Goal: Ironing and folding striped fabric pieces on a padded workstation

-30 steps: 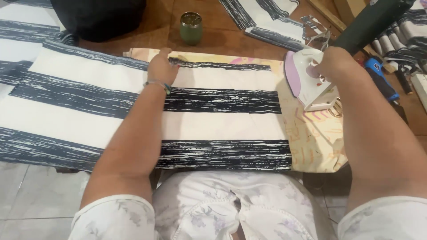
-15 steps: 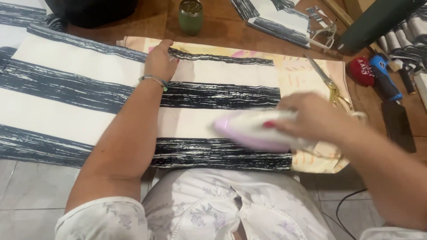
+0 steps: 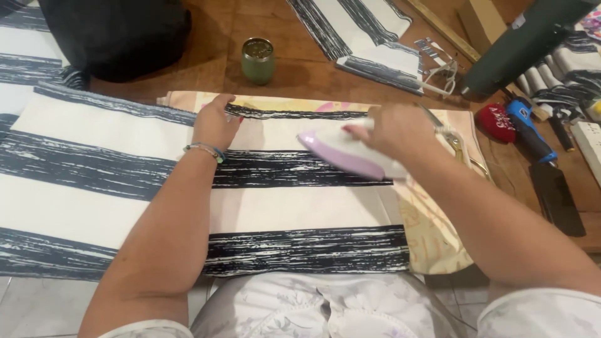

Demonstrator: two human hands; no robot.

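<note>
A white cloth with dark streaked stripes (image 3: 294,209) lies spread over a pale patterned pad (image 3: 438,244) on a wooden table. My left hand (image 3: 215,122) rests flat on the cloth's far edge, fingers spread, a bracelet on the wrist. My right hand (image 3: 394,128) grips a lilac and white iron (image 3: 343,153), which lies on the cloth near its far right part, tip pointing left.
A green cup (image 3: 258,60) and a black bag (image 3: 116,34) stand at the back. More striped cloth pieces (image 3: 369,34) lie beyond. Scissors (image 3: 460,147), a red pincushion (image 3: 496,123), a blue tool (image 3: 529,131) and a dark flat tool (image 3: 557,197) sit at right.
My right hand took the iron from its spot at the right and carried it left over the cloth, first near the front, now farther back. The left hand stayed on the far edge.
</note>
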